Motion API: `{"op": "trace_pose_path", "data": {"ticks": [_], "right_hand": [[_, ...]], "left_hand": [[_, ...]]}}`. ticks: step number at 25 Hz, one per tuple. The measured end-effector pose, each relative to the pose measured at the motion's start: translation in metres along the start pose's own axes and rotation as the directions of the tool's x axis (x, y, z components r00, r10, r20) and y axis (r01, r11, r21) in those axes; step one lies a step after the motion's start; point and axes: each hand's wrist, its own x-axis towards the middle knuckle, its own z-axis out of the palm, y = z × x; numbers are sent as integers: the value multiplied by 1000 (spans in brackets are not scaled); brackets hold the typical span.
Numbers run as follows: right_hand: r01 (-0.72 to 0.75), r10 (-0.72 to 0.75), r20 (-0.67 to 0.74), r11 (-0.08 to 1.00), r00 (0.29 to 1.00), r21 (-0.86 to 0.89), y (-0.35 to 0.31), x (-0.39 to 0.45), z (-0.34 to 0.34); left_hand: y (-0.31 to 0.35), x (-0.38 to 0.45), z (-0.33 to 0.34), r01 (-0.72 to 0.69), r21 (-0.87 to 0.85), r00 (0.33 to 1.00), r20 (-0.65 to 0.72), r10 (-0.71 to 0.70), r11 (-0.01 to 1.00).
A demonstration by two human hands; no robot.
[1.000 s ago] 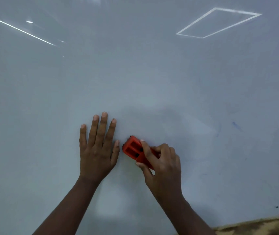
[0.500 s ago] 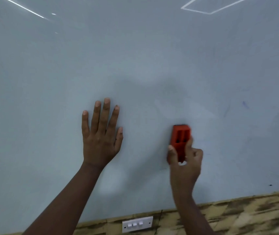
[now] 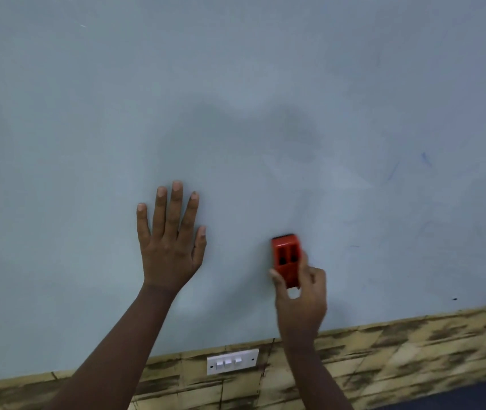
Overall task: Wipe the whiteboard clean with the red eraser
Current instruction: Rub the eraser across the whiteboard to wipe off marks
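Note:
The whiteboard fills most of the head view. My right hand grips the red eraser by its lower end and holds it upright against the board's lower middle. My left hand lies flat on the board with fingers spread, well to the left of the eraser. Faint blue marker traces remain on the board up and to the right of the eraser.
Below the board's lower edge runs a wall of tan patterned tiles. A white switch plate with three switches sits on it, between my two forearms. A small dark speck marks the board's lower right.
My right hand swept the eraser rightward away from my left hand and turned it upright. The view dropped, bringing the tiled wall and the switch plate into sight.

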Motion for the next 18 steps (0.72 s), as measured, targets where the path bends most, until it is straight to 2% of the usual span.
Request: {"op": "trace_pose_path", "data": {"ticks": [2,4,6,8,10,12,13,15,17,18], "right_hand": [[-277,287,-54,949,956,149,20,8,-10],[-449,473,-50,860,880,243,36,12,-15],[-490,517,-33,828,855,274,41,12,-15],[-459,489,-33,838,871,295,33,6,-9],[-339,350,1,907,937,251,23,-17,7],[-81,72,114,993,991,81,21,-54,25],[108,-100,187,994,977,-34,26,-74,34],[426,-352,340,887,872,-176,42,-105,44],[538,-420,431,820,799,-198,55,-114,44],[529,-412,422,823,808,-208,59,-110,43]], "left_hand": [[2,-27,5,-1,7,1000,22,1,1000],[3,-48,9,-6,29,999,42,4,1000],[4,-59,11,-1,37,999,42,0,999],[6,-63,13,9,43,999,35,-11,999],[8,-67,16,9,47,1000,24,-10,999],[8,-71,18,5,58,1000,12,-6,998],[8,-72,19,5,63,1000,7,-5,998],[6,-74,20,-1,68,1000,1,1,998],[5,-76,20,-15,81,1000,1,15,997],[4,-77,20,-21,84,1000,2,21,996]]}}
